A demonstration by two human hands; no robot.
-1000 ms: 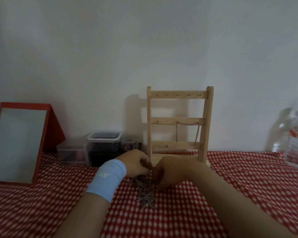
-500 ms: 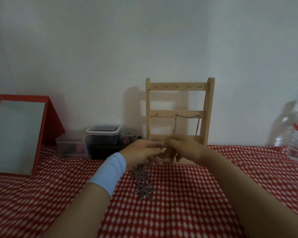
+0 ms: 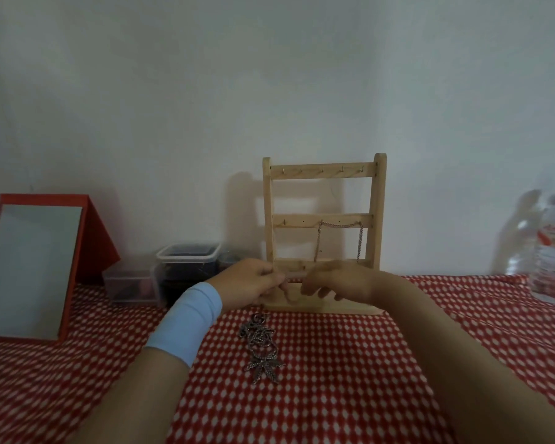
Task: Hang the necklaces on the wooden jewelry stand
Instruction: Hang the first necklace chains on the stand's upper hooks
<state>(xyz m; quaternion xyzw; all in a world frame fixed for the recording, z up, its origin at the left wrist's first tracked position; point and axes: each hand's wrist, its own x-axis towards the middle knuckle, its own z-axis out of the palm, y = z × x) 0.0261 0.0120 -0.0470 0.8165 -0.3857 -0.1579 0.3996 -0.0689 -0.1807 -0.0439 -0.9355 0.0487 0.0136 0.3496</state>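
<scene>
Two hands raised in front of the stand, left hand and right hand now further apart than half a second ago, each grip pinched on a thin chain, one necklace already hung on the middle bar, another necklace heaped on the surface

Dim, soft picture; hands motion-blurred, stand shadowing the wall leftward.

Red-and-white dotted tablecloth, pale wooden stand, light-blue wristband.
</scene>
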